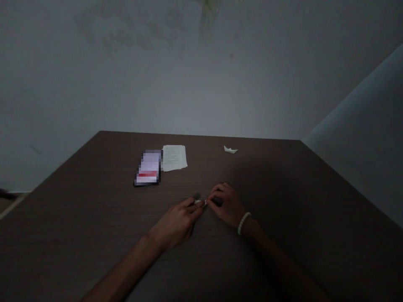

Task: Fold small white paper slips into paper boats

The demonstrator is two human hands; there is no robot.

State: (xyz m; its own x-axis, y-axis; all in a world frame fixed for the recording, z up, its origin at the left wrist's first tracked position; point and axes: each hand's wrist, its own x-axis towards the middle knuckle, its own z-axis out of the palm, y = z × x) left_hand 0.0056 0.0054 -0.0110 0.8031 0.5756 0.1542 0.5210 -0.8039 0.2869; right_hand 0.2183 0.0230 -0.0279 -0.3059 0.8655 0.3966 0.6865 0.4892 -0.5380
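Observation:
Between my two hands, just above the dark table, is a small folded piece of white paper [198, 201], mostly covered by fingers. My left hand [181, 219] is closed, pinching the paper between thumb and fingers. From the other side, my right hand [227, 204] is closed too, with thumb and fingertips pinched at the paper's right end. A pale beaded bracelet [244, 223] circles the right wrist. Farther back on the table stands a small white paper boat [231, 149].
Left of the hands lies a phone [148, 167] with its screen lit and blurred. A stack of printed paper sheets [174, 157] touches its right side. The brown table [94, 201] reaches back to a grey wall [201, 84].

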